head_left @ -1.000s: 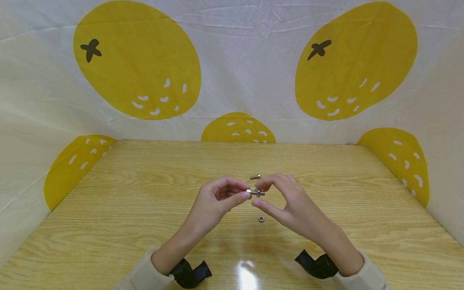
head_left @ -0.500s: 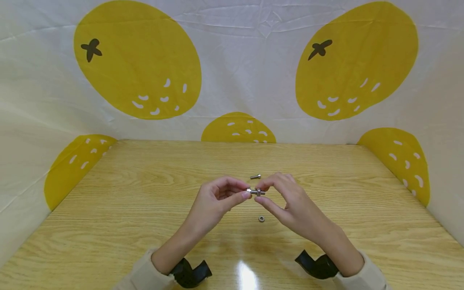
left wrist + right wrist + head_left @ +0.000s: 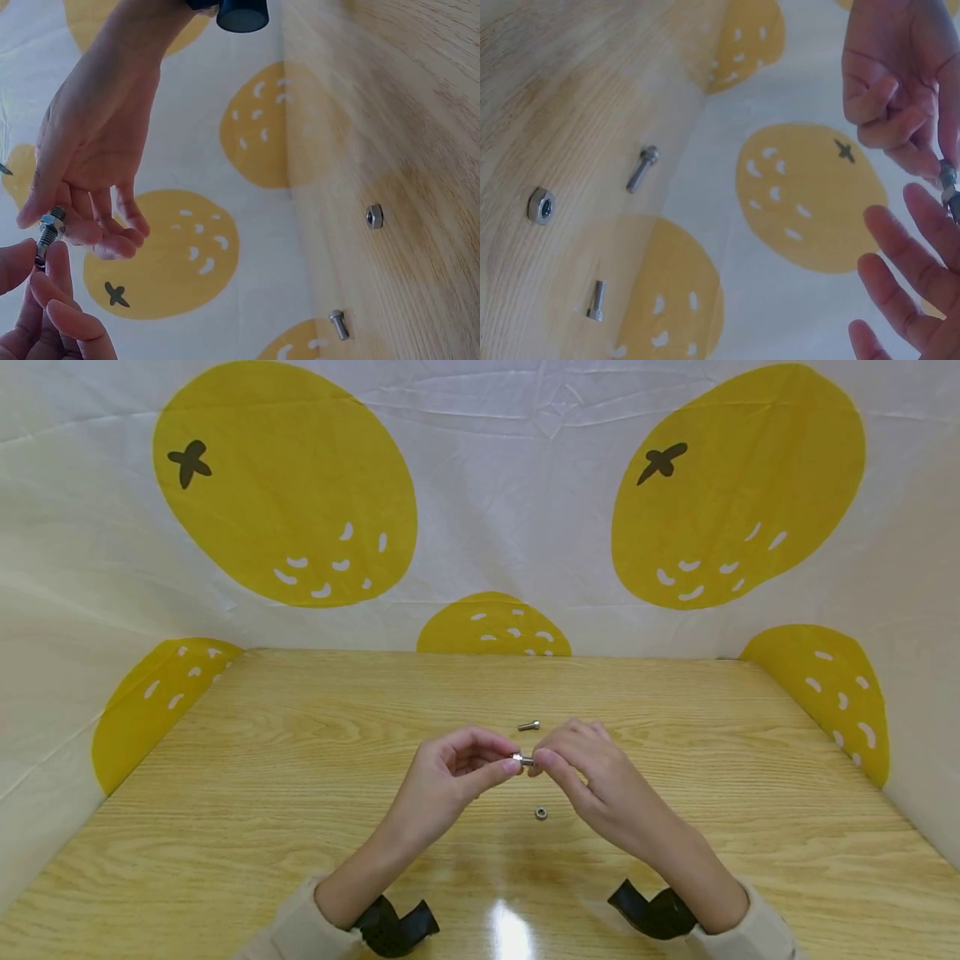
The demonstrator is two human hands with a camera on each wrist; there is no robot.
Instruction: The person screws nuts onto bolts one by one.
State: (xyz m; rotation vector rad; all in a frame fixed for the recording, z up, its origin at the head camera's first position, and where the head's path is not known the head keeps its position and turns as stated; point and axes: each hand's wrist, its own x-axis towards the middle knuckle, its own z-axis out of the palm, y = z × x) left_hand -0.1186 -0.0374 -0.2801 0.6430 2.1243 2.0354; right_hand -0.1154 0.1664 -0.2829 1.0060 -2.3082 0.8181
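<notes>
My left hand [image 3: 446, 781] pinches the head end of a metal bolt [image 3: 527, 761] between thumb and fingertips, holding it level above the table. A hex nut [image 3: 52, 221] sits around the bolt's threaded shank in the left wrist view. The thumb and forefinger of my right hand [image 3: 611, 785] pinch that nut from either side, covering most of it in the head view. Its other fingers are loosely spread in the right wrist view. On the table lie a loose nut [image 3: 541, 813] on the near side and a loose bolt [image 3: 528, 725] beyond the hands.
A second loose bolt [image 3: 596, 301] lies on the wooden table [image 3: 300, 827] in the right wrist view; the head view does not show it. A white cloth [image 3: 510, 510] with yellow fruit prints stands around the table's back and sides.
My right thumb and forefinger have closed onto the nut from slightly apart, and the thumb has rolled upward over it. The left hand keeps its hold on the bolt, nearly unmoved.
</notes>
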